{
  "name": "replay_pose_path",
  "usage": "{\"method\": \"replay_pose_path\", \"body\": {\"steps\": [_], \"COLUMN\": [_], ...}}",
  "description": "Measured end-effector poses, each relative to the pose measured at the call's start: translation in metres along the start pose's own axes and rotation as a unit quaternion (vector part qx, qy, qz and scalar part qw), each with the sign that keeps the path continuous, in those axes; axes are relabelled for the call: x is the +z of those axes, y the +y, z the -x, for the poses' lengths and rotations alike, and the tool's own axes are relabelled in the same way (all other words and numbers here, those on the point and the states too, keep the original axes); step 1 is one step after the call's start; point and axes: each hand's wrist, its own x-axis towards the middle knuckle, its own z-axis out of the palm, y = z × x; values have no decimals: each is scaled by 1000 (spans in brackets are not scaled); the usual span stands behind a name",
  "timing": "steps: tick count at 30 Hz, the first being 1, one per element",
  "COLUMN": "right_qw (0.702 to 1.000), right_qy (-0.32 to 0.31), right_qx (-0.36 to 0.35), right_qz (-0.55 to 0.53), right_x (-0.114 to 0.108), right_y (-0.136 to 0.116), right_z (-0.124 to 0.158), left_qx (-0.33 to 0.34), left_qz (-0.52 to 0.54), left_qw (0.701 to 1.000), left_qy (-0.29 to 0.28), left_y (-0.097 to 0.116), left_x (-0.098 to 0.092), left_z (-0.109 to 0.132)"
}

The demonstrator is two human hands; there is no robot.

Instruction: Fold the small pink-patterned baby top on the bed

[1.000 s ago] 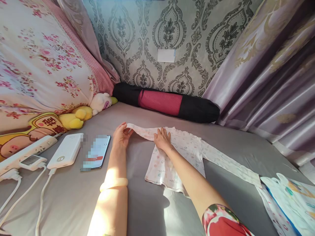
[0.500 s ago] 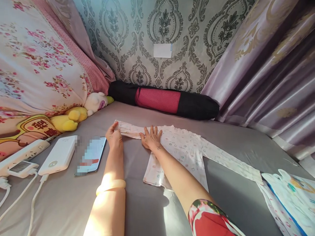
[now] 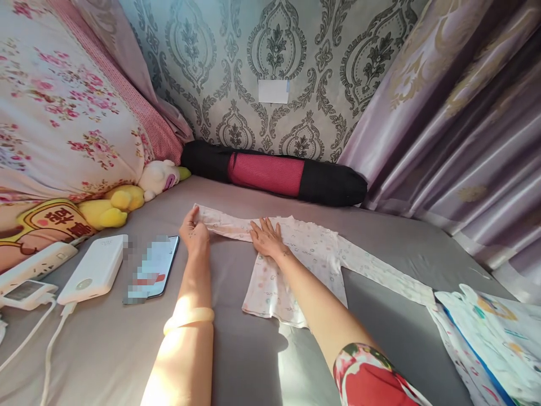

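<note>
A small white long-sleeved baby shirt (image 3: 313, 254) with a faint print lies flat on the grey bed sheet (image 3: 253, 361). Its left sleeve (image 3: 224, 225) is stretched out straight toward the left. My left hand (image 3: 193, 231) sits at the end of that sleeve and pinches the cuff, thumb raised. My right hand (image 3: 266, 239) lies flat, fingers spread, on the shirt's shoulder where the sleeve starts. The other sleeve (image 3: 380, 273) runs out to the right. A pale bangle (image 3: 188, 318) circles my left forearm.
A phone (image 3: 152, 268), a white power bank (image 3: 93, 270) and a power strip (image 3: 34, 265) with cables lie at left. Plush toys (image 3: 122, 200) and a floral quilt (image 3: 63, 113) sit behind them. A black-and-pink roll bag (image 3: 274, 175) lines the wall. More printed clothes (image 3: 490, 332) lie at right, below curtains (image 3: 456, 141).
My left hand drew the sleeve's cuff out leftward and laid it flat on the sheet. My right hand slid a little along the shoulder and stays pressed on the shirt.
</note>
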Motion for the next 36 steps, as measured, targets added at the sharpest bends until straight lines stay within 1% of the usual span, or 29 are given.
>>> {"method": "replay_pose_path", "body": {"steps": [3,5,8,10,11,12,14,16,18,20,22,24,26,28,30,32,34,36], "right_qw": [1000,999,999,997,998,999,997,991,985,983,983,985,988,983,968,954,949,950], "right_qy": [17,25,-10,-19,-9,8,41,62,69,69,72,76,83,113,166,197,177,129], "right_qx": [16,19,-3,-10,-2,15,61,108,141,154,156,148,134,130,156,204,253,282], "right_qz": [10,7,-38,-67,-67,-52,1,43,65,70,66,49,1,-66,-109,-102,-68,-39], "right_x": [7,7,-4,-16,-21,-26,-33,-35,-32,-27,-24,-25,-31,-42,-53,-59,-60,-58], "right_y": [-5,-7,-1,11,19,28,49,70,88,101,108,110,111,114,119,126,131,132], "right_z": [-4,-7,-9,-4,1,8,23,37,47,50,49,46,49,61,84,116,152,187], "left_qx": [25,45,69,86,95,105,128,151,159,141,118,116,129,143,155,174,196,203], "left_qz": [-45,-89,-180,-228,-240,-242,-225,-202,-197,-200,-210,-230,-255,-277,-297,-310,-315,-321], "left_qw": [999,995,981,969,964,959,939,907,880,866,859,853,851,848,839,831,826,824], "left_qy": [-9,-26,-24,-33,-59,-105,-225,-336,-401,-435,-452,-453,-441,-429,-429,-427,-424,-420], "left_y": [-6,-7,1,11,16,21,27,30,30,29,27,25,22,19,16,15,17,23], "left_x": [-2,-4,-4,0,3,8,18,28,35,39,40,40,41,43,45,45,44,41], "left_z": [-1,1,6,12,15,19,29,41,51,59,62,63,62,62,63,65,69,74]}}
